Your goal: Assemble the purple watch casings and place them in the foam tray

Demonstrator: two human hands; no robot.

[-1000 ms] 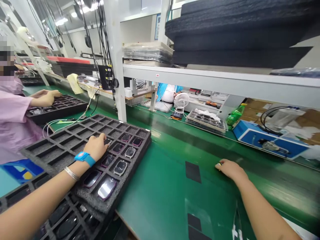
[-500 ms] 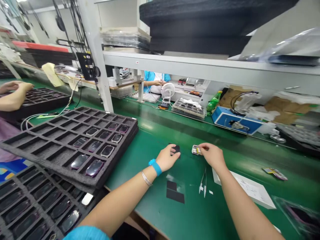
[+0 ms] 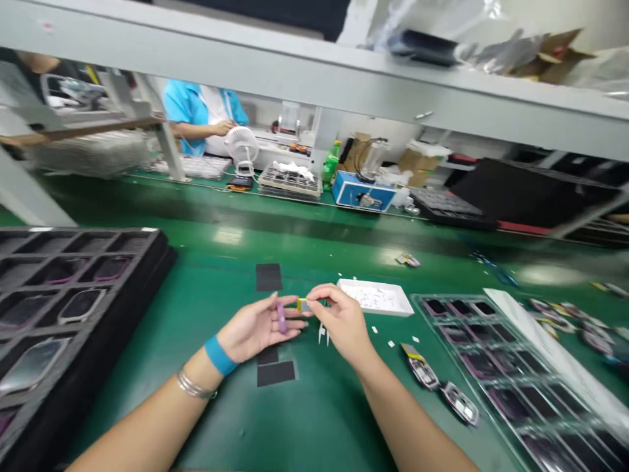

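Above the green worktop (image 3: 314, 419), near its front edge, the two hands meet. The left hand (image 3: 258, 326) lies palm up with its fingers spread and loose, and a small purple piece (image 3: 282, 316) rests across them. The right hand (image 3: 341, 321) has thumb and forefinger pinched on a small grey part with a yellow tab (image 3: 303, 305), held just beside the purple piece. White tweezers (image 3: 322, 333) lie on the worktop under the right hand. A shallow white tray (image 3: 376, 296) sits just behind the hands, and two black pads (image 3: 268, 276) (image 3: 275, 372) lie near them. A black foam tray (image 3: 73, 295) of watch bodies stands to the left and a clear blister tray (image 3: 491, 354) to the right.
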